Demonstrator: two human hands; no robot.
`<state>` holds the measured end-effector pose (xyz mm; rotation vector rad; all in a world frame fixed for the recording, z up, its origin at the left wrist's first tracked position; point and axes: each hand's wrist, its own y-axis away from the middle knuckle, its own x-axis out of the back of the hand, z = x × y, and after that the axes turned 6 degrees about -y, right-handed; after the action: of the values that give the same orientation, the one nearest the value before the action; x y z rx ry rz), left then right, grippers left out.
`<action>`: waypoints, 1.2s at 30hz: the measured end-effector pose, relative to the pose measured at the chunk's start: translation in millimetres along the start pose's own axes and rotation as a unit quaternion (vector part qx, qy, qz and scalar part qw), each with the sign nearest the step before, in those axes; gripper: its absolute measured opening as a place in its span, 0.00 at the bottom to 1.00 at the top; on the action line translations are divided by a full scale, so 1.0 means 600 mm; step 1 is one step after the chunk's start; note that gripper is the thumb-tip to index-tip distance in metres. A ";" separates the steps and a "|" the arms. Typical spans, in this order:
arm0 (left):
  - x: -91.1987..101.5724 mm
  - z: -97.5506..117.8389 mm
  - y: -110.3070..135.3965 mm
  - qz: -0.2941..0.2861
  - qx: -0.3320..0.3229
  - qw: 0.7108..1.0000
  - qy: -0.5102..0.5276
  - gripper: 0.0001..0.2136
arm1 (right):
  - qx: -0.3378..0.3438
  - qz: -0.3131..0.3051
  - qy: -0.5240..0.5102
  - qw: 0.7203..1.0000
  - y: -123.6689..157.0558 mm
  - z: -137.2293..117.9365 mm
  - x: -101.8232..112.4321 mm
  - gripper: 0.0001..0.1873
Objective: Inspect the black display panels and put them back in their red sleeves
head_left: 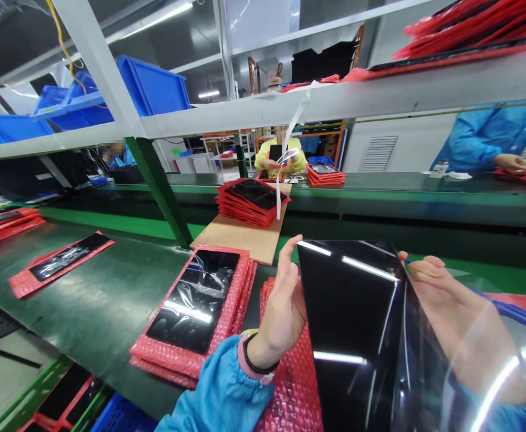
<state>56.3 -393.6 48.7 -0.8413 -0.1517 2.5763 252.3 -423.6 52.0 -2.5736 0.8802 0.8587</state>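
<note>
A glossy black screen panel (348,324) stands tilted up in front of me, reflecting the ceiling lights. My left hand (285,306) grips its left edge, the thumb or a finger stretched up along the side. At the panel's upper right corner my right hand (460,318) is closed, pinching a clear plastic film (429,390). The film bends away from the panel's right side and covers part of my right hand and sleeve. Beneath the panel lies red bubble wrap (292,384). Left of my left hand, another black screen panel (195,300) rests on stacked red bubble-wrap sheets (155,348).
A pile of red-wrapped panels (254,204) sits on a wooden board (231,234) ahead. A green post (159,192) and white shelf beam (245,123) cross the view. Blue bins (155,87) stand above left. Co-workers sit across the dark green bench (379,186).
</note>
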 end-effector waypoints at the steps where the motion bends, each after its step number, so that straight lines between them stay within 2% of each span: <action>1: -0.001 0.001 0.001 0.000 -0.007 1.000 -0.002 0.22 | -0.009 0.038 -0.002 0.999 0.004 -0.002 -0.003 0.15; 3: -0.004 0.003 0.005 -0.001 -0.024 1.000 -0.006 0.21 | -0.052 0.100 -0.020 0.993 0.013 -0.004 -0.007 0.24; 5: -0.005 0.005 0.010 -0.008 -0.032 0.999 -0.010 0.23 | -0.029 0.080 -0.013 0.996 0.021 -0.006 -0.009 0.29; 8: -0.006 0.008 0.018 -0.028 -0.018 0.999 -0.017 0.27 | 0.047 0.013 0.008 0.999 0.030 -0.004 -0.007 0.27; 12: -0.004 0.012 0.028 -0.049 -0.017 0.998 -0.028 0.29 | 0.119 -0.036 0.039 0.991 0.034 0.000 0.000 0.25; 17: 0.002 0.013 0.032 -0.058 -0.022 0.996 -0.071 0.32 | 0.141 -0.025 0.077 0.987 0.040 -0.002 0.000 0.25; 19: 0.005 0.013 0.030 -0.078 -0.021 0.993 -0.083 0.34 | 0.135 -0.024 0.095 0.986 0.042 -0.003 -0.003 0.25; 23: 0.003 0.018 0.027 -0.124 -0.023 0.987 -0.097 0.41 | 0.146 -0.063 0.113 0.981 0.047 -0.004 -0.011 0.25; 27: 0.001 0.017 0.025 -0.069 0.005 0.988 -0.137 0.38 | 0.166 -0.093 0.105 0.976 0.053 -0.004 -0.018 0.26; 30: 0.019 0.002 0.022 -0.020 0.017 0.989 -0.148 0.35 | 0.151 -0.094 0.107 0.978 0.044 0.009 -0.008 0.22; 33: 0.058 -0.021 0.019 0.077 -0.008 0.976 -0.202 0.28 | 0.152 -0.087 0.168 0.970 0.010 0.046 0.029 0.19; 36: 0.108 -0.046 0.017 0.129 0.025 0.957 -0.257 0.24 | 0.129 -0.065 0.204 0.968 -0.037 0.099 0.086 0.17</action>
<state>21.5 -376.1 -10.9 -0.1593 -0.1338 2.9807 272.9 -403.9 -24.5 -2.5742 0.8486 0.1601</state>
